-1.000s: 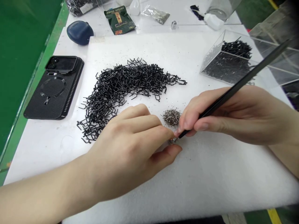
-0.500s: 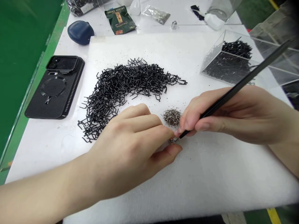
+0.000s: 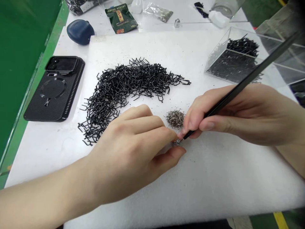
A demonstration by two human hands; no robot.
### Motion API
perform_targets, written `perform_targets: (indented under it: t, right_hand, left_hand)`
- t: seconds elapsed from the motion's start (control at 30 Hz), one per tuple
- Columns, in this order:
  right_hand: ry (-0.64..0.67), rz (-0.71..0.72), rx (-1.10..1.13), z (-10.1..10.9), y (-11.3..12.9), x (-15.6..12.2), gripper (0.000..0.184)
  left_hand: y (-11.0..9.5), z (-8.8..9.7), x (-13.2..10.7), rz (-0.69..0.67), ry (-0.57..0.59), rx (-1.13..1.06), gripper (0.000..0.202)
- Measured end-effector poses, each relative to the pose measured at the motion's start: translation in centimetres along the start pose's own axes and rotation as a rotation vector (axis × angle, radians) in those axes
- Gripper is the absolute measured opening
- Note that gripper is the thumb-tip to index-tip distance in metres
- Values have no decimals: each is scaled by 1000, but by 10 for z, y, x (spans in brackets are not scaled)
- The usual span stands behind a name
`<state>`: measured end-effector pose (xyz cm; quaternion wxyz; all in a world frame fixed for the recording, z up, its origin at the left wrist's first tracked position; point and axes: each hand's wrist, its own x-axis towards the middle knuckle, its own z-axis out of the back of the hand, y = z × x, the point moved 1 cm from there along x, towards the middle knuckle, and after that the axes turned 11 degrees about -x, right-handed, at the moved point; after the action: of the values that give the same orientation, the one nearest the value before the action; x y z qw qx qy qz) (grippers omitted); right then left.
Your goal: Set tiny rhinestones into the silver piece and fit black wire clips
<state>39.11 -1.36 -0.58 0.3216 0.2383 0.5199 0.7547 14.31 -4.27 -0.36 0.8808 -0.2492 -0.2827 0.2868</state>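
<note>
Pinching tiny glinting metal bit (image 3: 176,143) in left hand (image 3: 128,152), black pick (image 3: 247,79) touching.

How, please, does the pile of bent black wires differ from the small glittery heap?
The bent black wires spread in a long curve, while the glittery heap is a small mound. The wires are dark; the heap is silvery grey. The wires show separate bent shapes; the heap's grains are too fine to tell. Both lie on white foam.

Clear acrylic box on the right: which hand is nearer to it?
The right hand, gripping a black tool, is nearer: it lies just below the clear acrylic box. The left hand is farther, down and left of it, beside the black wire heap.
</note>
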Motion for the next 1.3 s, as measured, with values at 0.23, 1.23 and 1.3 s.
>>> perform_targets:
  t: [0.23,1.23,1.3]
  right_hand:
    - [-6,-9,22,0,0,1,9]
    - [-32,36,-242,41,-3,-6,6]
    - [-9,30,-185,41,-6,-6,6]
  left_hand:
    - [2,-1,-6,-40,-20,-51,13]
    - [3,3,-8,-75,-31,-35,27]
    - [2,2,-7,-103,12,-15,27]
